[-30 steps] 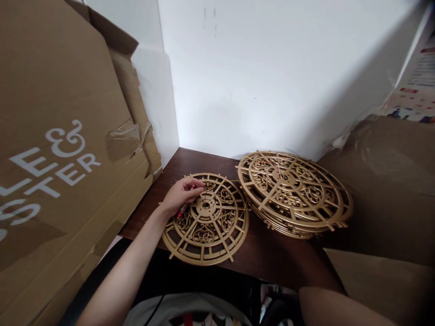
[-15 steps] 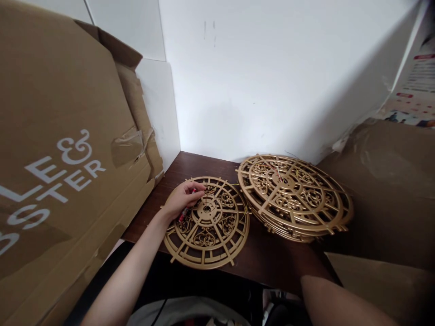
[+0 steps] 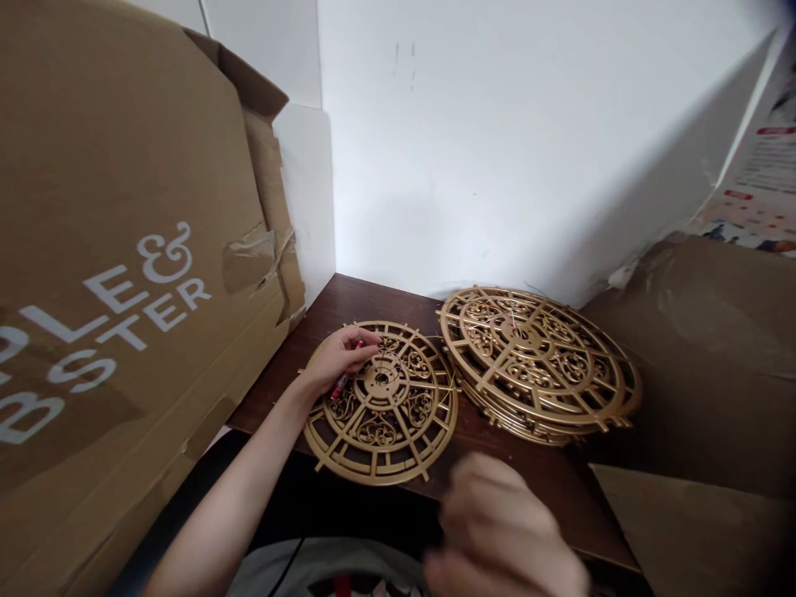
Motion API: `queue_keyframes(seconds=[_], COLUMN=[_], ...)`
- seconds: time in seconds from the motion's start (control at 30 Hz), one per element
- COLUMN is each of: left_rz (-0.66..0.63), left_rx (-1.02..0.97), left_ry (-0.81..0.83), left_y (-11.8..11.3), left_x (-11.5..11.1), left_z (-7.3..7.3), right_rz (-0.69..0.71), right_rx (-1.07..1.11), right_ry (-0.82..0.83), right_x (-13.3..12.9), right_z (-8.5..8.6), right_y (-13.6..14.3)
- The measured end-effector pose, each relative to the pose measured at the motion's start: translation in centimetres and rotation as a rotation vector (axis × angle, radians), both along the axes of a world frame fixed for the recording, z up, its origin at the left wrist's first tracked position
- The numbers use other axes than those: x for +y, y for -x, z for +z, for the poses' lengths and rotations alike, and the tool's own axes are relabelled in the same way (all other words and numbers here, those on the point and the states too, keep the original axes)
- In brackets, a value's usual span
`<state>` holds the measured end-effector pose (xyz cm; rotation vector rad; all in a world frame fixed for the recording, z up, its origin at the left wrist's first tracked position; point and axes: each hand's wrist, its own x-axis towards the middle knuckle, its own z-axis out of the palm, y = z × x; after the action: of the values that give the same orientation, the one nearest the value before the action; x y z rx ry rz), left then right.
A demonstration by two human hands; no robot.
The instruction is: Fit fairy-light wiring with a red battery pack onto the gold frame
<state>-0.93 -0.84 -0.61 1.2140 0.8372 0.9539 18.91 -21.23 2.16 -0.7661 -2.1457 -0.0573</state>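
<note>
A gold openwork disc (image 3: 379,474) with scrollwork and a hub lies flat on a dark brown table (image 3: 491,431). My left hand (image 3: 339,356) is over its upper left part, fingers closed around a slim red object (image 3: 339,386) whose ends show on either side of the hand; its exact kind is unclear. A thin dark wire runs from near my fingertips towards the hub. My right hand (image 3: 497,522) is low in front of the table, curled and smeared by motion, so whether it holds anything does not show.
To the right stands a stack of similar gold discs (image 3: 528,373) with thin wires on top. A large cardboard box (image 3: 155,166) rises at left, and another box (image 3: 702,348) stands at right. Behind the table is a white wall (image 3: 510,124).
My right hand has come into view from the lower right, moving in towards the middle. My left hand stays over the disc with the red object. The view has shifted slightly.
</note>
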Motion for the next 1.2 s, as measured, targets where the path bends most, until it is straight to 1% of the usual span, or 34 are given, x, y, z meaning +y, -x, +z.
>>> queue_keyframes(seconds=[0.07,0.1,0.13,0.2,0.23,0.27,0.33,0.4,0.43,0.53,0.57,0.67,0.77,0.87,0.93,0.97,1.1,1.2], left_rz=[-0.001,0.001,0.003,0.005,0.008,0.011,0.019,0.024,0.027,0.034,0.034,0.03,0.031,0.051,0.065,0.069,0.078,0.074], left_rx=[-0.004,-0.004,-0.007,-0.013,-0.017,-0.02,-0.024,-0.038,-0.046,-0.06,-0.056,-0.014,0.084,0.186,0.223,0.235,0.258,0.245], left_ry=[0.0,0.001,0.002,0.002,0.0,-0.002,0.002,0.014,0.021,0.027,0.026,0.02,-0.02,-0.054,-0.067,-0.071,-0.068,-0.062], left_y=[0.0,0.1,0.1,0.1,0.2,0.2,0.2,0.2,0.2,0.2,0.2,0.1,-0.3,-0.7,-0.9,-0.9,-0.8,-0.7], left_x=[0.1,0.2,0.3,0.4,0.4,0.4,0.4,0.4,0.4,0.4,0.3,0.1,-0.1,-0.3,-0.4,-0.3,-0.2,-0.2], left_z=[-0.2,-0.3,-0.4,-0.5,-0.5,-0.5,-0.3,-0.1,0.0,0.1,0.1,0.3,0.7,0.9,0.8,0.8,0.4,0.4], right_rz=[-0.026,-0.065,-0.127,-0.235,-0.267,-0.278,-0.282,-0.257,-0.207,0.014,0.047,0.071,0.082,0.101,0.083,0.052,-0.111,-0.159], right_rx=[0.11,0.192,0.271,0.379,0.374,0.345,0.32,0.354,0.405,0.657,0.742,0.913,0.995,1.03,0.982,0.929,0.657,0.546], right_ry=[0.1,0.196,0.325,0.57,0.677,0.75,0.804,0.819,0.841,1.044,1.059,1.006,0.946,0.934,0.881,0.827,0.539,0.436], right_x=[3.7,5.4,6.8,9.0,9.8,10.6,12.1,13.8,14.7,17.1,17.7,18.6,18.8,18.9,18.8,18.7,18.1,17.8], right_z=[-0.4,-0.7,-0.9,-1.4,-1.6,-1.9,-2.2,-2.6,-2.7,-3.0,-3.1,-3.4,-3.5,-3.7,-3.7,-3.7,-3.6,-3.5], right_y=[0.8,1.2,1.6,2.0,2.2,2.3,2.5,2.9,3.1,3.6,3.6,3.1,2.3,1.9,1.9,1.9,2.1,2.1])
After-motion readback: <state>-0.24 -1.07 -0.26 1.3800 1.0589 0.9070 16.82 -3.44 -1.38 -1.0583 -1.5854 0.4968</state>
